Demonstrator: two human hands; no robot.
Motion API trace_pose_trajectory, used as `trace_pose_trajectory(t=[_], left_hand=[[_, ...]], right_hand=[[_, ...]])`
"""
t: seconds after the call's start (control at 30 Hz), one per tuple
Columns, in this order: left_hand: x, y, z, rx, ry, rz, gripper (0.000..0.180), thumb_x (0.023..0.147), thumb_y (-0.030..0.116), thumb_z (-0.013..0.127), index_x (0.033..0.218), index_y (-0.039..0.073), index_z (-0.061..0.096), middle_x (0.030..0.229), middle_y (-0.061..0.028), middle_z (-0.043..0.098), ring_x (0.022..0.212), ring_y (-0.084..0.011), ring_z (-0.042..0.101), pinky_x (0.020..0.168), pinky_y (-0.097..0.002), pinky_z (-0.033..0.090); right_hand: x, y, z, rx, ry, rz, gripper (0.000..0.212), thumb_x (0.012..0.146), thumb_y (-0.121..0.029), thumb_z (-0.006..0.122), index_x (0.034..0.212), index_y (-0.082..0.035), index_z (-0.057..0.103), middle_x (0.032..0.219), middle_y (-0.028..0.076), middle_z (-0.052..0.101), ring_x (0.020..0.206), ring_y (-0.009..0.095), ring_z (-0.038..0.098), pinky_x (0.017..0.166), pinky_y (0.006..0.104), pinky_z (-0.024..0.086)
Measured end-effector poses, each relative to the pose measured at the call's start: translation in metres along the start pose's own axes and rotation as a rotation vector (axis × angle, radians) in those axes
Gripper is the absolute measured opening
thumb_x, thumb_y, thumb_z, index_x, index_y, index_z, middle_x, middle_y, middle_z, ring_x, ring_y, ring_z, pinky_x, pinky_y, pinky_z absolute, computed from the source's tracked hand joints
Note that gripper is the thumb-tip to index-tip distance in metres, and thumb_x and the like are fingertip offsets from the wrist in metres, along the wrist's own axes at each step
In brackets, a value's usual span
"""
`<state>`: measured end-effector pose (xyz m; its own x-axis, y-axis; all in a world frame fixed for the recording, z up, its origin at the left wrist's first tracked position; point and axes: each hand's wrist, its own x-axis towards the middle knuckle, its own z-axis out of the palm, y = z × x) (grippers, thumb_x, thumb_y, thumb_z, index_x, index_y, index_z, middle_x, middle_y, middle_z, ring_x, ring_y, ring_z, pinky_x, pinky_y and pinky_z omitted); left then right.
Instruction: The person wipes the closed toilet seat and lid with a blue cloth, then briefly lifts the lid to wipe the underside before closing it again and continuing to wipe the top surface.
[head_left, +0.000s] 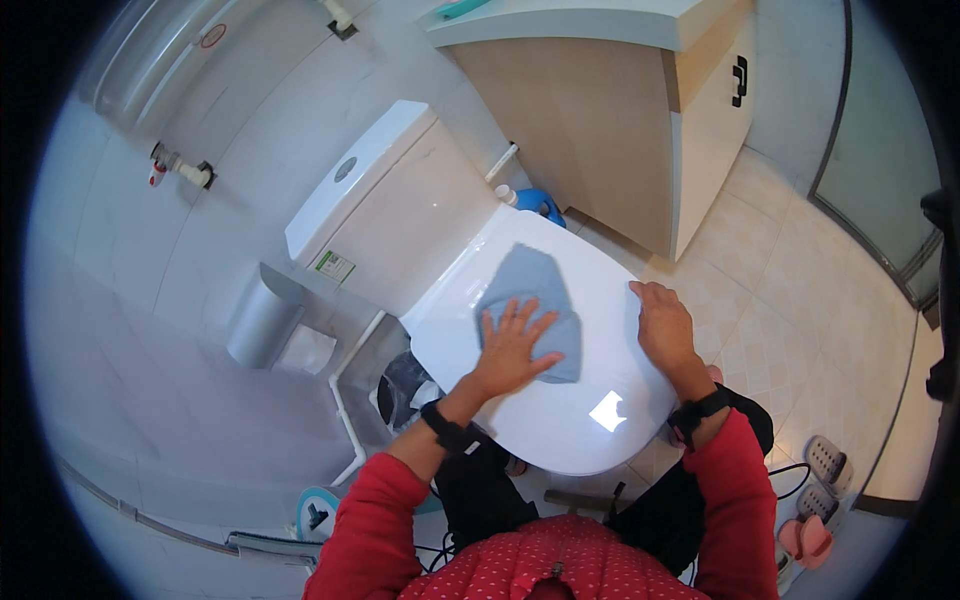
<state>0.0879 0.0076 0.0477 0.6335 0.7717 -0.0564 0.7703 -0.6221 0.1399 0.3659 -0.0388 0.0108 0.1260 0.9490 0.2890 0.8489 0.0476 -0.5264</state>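
Head view looks straight down on a white toilet with its lid shut. A blue cloth lies flat on the lid, toward the lid's back edge and a little left of its middle, its far end reaching toward the tank. The left hand rests palm down on the near part of the cloth, fingers spread wide and pointing toward the tank, the thumb out to the right over the cloth's lower corner. Nothing is pinched; the hand presses flat. The right hand sits on the lid's right edge, well apart from the cloth, fingers together and curled over the rim, holding nothing else. Both wrists wear dark bands, and the sleeves are red.

Behind the lid's back right corner stands a blue bottle with a white cap, just beside the tank and the foot of a beige cabinet. Left of the tank, a grey holder hangs on the tiled wall. A bin lined with a dark bag sits on the floor by the lid's left edge, beside a white pipe. Pink slippers lie on the tiled floor near the lower right.
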Motion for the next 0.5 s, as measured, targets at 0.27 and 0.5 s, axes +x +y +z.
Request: trace_pose_trajectory(t=[0.27,0.5], left_hand=[[-0.024,-0.077,-0.005,-0.024,0.127,-0.279,0.068,0.093,0.053,0.061,0.15,0.023,0.039,0.158,-0.0171,0.027,0.147,-0.0454,0.018,0.107,-0.0777,0.01],[0.051,-0.1,0.0,0.009,0.205,-0.24,0.069,0.093,0.057,0.057,0.15,0.023,0.038,0.156,-0.0171,0.031,0.143,-0.0438,0.027,0.103,-0.0771,0.019]], right_hand=[[-0.003,-0.002,0.002,-0.061,0.055,-0.062,0.041,0.087,-0.001,0.054,0.126,-0.007,0.059,0.118,0.017,0.062,0.101,0.036,0.06,0.086,0.0449,0.051],[-0.002,0.003,0.004,-0.071,-0.018,-0.011,0.043,0.09,-0.007,0.056,0.133,-0.006,0.054,0.127,0.016,0.059,0.104,0.035,0.061,0.088,0.044,0.051]])
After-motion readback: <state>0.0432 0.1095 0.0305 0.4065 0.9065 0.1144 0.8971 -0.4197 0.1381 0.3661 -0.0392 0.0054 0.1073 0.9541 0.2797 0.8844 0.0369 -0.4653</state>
